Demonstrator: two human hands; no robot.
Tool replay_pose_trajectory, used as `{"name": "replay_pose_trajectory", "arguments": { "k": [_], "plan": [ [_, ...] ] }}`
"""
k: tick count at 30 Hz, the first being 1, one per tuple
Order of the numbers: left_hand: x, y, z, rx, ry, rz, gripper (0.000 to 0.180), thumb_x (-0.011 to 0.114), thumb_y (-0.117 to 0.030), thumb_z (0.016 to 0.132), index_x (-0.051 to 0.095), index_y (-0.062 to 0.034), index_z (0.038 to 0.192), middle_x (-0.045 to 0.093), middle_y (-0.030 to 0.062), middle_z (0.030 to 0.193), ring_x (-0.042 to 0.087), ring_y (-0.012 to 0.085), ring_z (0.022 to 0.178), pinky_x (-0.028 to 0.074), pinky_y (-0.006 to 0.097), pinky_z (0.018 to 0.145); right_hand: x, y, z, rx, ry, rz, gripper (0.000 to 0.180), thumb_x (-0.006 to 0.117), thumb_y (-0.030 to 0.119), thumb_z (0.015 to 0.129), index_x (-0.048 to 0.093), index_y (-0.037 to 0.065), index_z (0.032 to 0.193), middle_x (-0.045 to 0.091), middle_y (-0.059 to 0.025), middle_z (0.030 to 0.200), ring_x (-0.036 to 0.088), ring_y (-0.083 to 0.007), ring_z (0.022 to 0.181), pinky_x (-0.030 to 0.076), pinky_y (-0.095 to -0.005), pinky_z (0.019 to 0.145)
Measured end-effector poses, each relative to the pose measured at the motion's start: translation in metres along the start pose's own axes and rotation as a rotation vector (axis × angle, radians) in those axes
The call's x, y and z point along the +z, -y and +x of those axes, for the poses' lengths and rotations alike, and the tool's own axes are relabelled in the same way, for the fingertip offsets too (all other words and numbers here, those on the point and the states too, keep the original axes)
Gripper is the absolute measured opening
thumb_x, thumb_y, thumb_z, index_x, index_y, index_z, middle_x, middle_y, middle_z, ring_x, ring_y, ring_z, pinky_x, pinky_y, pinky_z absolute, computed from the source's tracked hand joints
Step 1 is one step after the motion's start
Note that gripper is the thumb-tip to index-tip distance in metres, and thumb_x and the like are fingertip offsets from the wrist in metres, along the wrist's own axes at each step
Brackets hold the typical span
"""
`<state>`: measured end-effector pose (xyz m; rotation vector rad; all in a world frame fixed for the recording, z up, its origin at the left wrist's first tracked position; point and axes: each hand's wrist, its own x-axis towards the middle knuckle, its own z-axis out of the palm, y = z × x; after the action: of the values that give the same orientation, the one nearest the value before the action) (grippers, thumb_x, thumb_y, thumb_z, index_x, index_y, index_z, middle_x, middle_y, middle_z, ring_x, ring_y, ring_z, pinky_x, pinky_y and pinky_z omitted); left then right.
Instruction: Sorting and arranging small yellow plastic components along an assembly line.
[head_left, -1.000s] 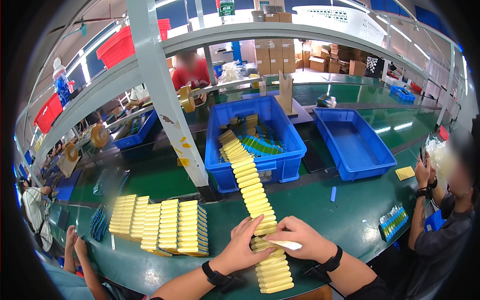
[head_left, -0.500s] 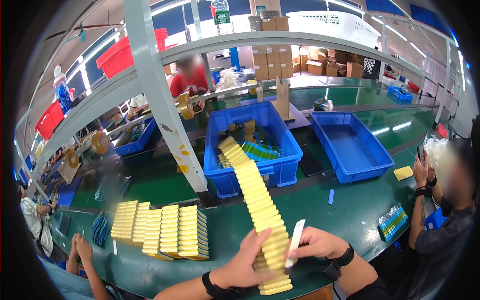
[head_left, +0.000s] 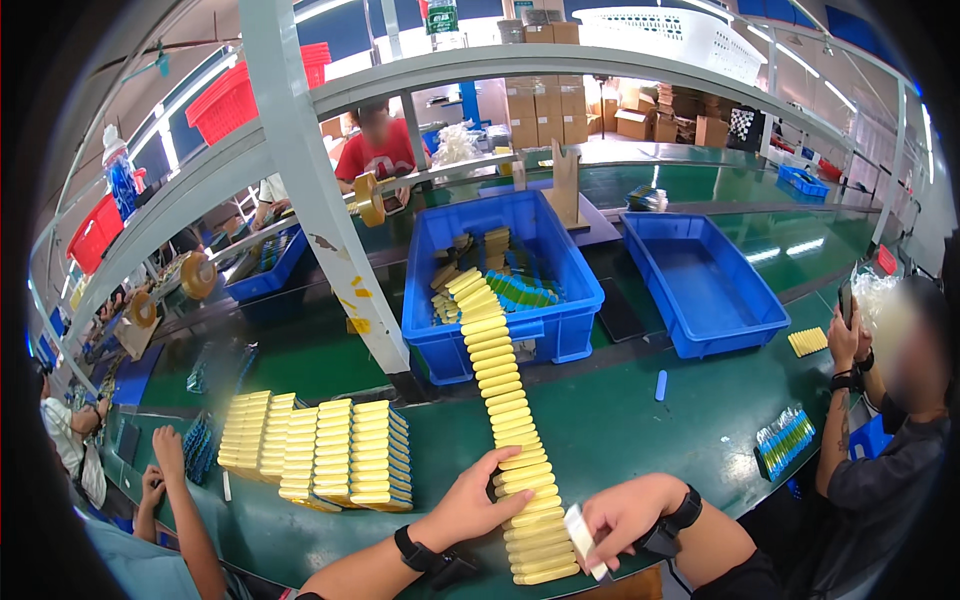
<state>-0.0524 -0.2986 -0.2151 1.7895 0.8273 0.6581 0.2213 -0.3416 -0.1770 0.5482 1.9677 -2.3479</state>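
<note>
A long strip of yellow, round-ended sticks [head_left: 505, 386] set side by side runs from inside the blue bin [head_left: 470, 362] down to the table's near edge. My left hand [head_left: 474, 508] grips the strip near its lower end, thumb over the top and fingers at the left edge. In my right hand [head_left: 628, 512], beside the strip's lower right side, is a white flat stick-like tool [head_left: 578, 537], smeared by motion. More yellow sticks [head_left: 318, 452] stand in stacked rows to the left, with blue showing on their sides. Other strips lie in the bin.
An open blue tray [head_left: 705, 290] stands right of the bin. A white metal post [head_left: 335, 240] rises left of it. Blue-green sticks [head_left: 785, 445] lie at the right, near a person holding a phone. Another person's hands [head_left: 165, 470] are at the left. A small blue piece [head_left: 661, 385] lies on the table.
The strip has come down flatter and straighter onto the table. My left hand has shifted slightly left; my right hand and the white tool have moved down toward the strip's lower end.
</note>
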Motion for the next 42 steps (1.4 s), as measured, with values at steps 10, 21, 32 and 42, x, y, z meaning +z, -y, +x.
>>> {"name": "replay_pose_trajectory", "arguments": {
  "k": [10,21,32,42],
  "plan": [
    [-0.004,-0.008,0.003,0.192,-0.061,0.236,0.083,0.081,-0.026,0.086,0.04,-0.0049,0.155,0.048,0.024,0.15,0.041,0.0423,0.144,0.034,0.048,0.118,-0.004,0.004,0.035,-0.616,-1.077,-0.694,0.033,0.075,0.002,0.087,0.076,0.01,0.119,0.062,-0.0059,0.091,0.061,-0.0209,0.085,0.051,-0.0334,0.074],
    [-0.002,-0.015,-0.004,0.273,-0.036,0.169,0.094,0.08,-0.032,0.086,0.03,-0.0084,0.162,0.042,0.0222,0.158,0.026,0.0455,0.152,0.021,0.054,0.123,-0.013,-0.001,0.012,-0.615,-1.26,-0.336,0.01,0.07,0.01,0.097,0.075,0.003,0.103,0.064,-0.0058,0.107,0.065,-0.0185,0.098,0.052,-0.0327,0.086],
    [-0.011,-0.018,-0.002,0.305,-0.035,-0.048,0.086,0.076,-0.023,0.09,0.03,-0.0041,0.161,0.039,0.0241,0.158,0.034,0.0377,0.15,0.027,0.043,0.123,-0.002,0.004,-0.01,-0.202,-0.332,0.083,0.021,0.067,0.012,0.102,0.075,-0.004,0.112,0.076,-0.0061,0.095,0.068,-0.0113,0.083,0.052,-0.0258,0.074],
    [-0.003,-0.001,-0.003,0.023,-0.039,0.035,0.076,0.08,-0.022,0.09,0.043,-0.0047,0.153,0.053,0.0184,0.146,0.053,0.03,0.136,0.042,0.038,0.114,-0.009,0.004,0.013,0.095,0.013,0.072,0.022,0.066,0.014,0.103,0.074,-0.004,0.112,0.075,-0.007,0.093,0.066,-0.01,0.069,0.054,-0.0268,0.07]
  ]
}}
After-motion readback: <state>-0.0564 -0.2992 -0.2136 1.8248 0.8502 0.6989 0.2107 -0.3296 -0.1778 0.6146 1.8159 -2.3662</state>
